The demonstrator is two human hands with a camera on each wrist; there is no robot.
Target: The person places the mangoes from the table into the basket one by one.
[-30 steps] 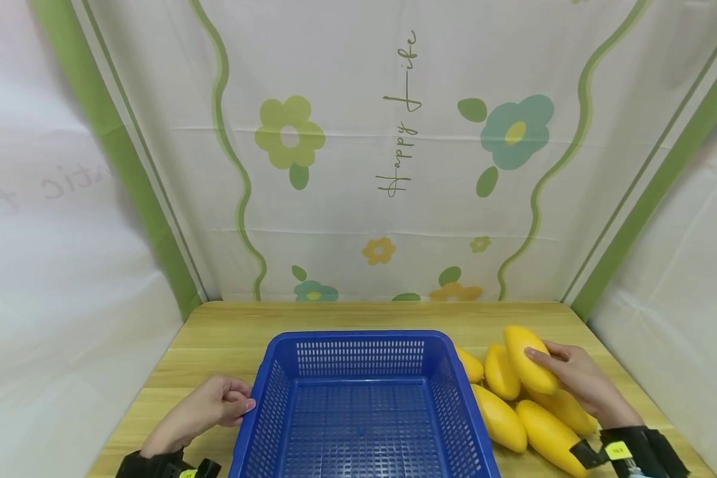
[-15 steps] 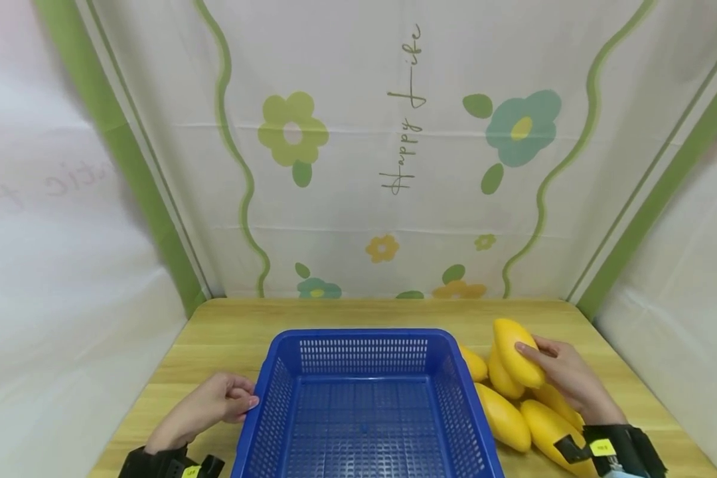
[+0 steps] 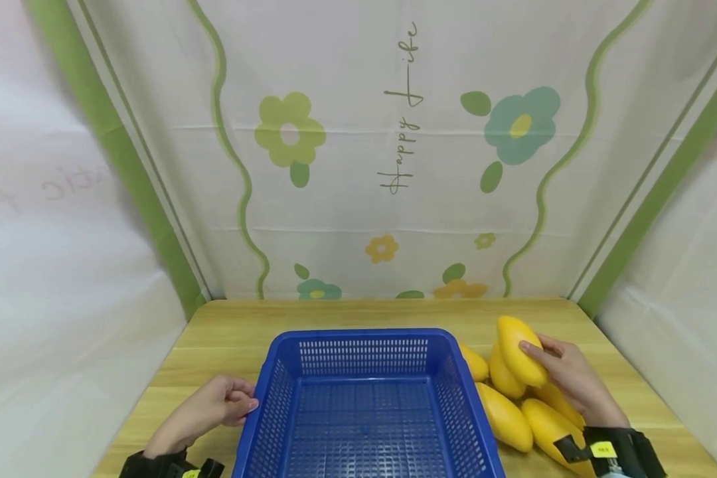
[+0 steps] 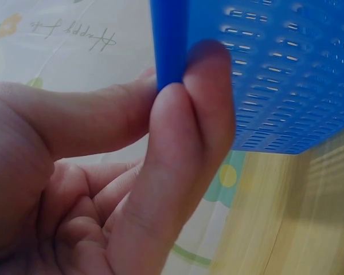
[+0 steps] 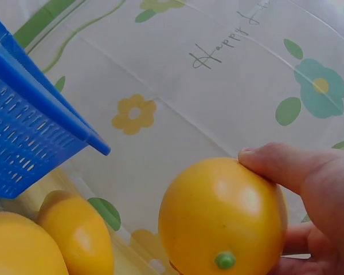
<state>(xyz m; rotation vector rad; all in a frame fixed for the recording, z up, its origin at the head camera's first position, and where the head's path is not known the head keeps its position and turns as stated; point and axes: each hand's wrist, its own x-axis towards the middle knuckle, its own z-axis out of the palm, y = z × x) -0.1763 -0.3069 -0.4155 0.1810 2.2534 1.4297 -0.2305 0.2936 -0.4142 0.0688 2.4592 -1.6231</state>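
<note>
A blue plastic basket (image 3: 361, 411) with slotted walls stands on the table in the head view, its visible floor bare. My left hand (image 3: 224, 403) pinches the rim on its left side; the left wrist view shows the thumb and fingers (image 4: 172, 132) on either side of that rim. Right of the basket, my right hand (image 3: 573, 375) grips a yellow mango (image 3: 518, 352), tilted and raised over the others. In the right wrist view the held mango (image 5: 221, 212) shows a green stem end. Several more mangoes (image 3: 504, 418) lie in a heap beneath it, against the basket's right side.
The wooden table (image 3: 233, 325) ends at a white cloth backdrop (image 3: 346, 199) printed with flowers. Cloth walls (image 3: 66, 279) also rise at the left and right sides. Bare wood shows behind the basket and left of it.
My right hand has shifted a little to the left and up with the mango. The left hand keeps its hold on the basket rim.
</note>
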